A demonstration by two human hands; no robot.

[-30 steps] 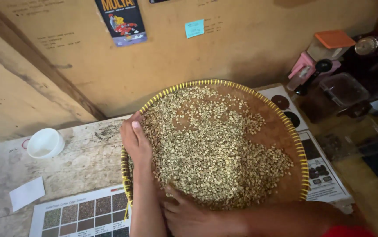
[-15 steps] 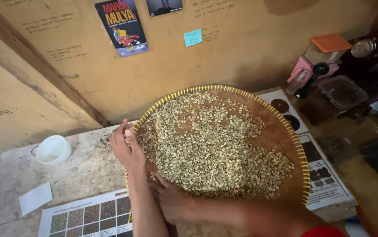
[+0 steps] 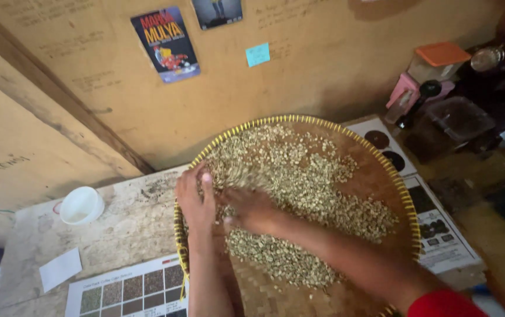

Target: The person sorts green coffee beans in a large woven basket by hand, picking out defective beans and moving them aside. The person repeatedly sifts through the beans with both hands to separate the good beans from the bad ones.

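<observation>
A round woven tray [image 3: 402, 194] with a yellow rim lies on the table, covered with several pale green beans [image 3: 317, 176]. My left hand [image 3: 195, 198] rests on the tray's left rim, fingers curled over it. My right hand [image 3: 251, 210] lies flat among the beans in the left half of the tray, fingers spread and touching them. A red sleeve [image 3: 440, 304] shows at the bottom right.
A small white cup [image 3: 81, 205] and a white paper slip [image 3: 60, 269] sit at the left. A printed colour chart [image 3: 126, 290] lies at the near edge. Another chart [image 3: 440, 232], plastic containers [image 3: 440, 61] and a dark jar stand at the right. The plywood wall behind carries a poster.
My right hand has moved up from the tray's near edge into the beans. My left hand has slid farther along the left rim. The view has shifted down and right.
</observation>
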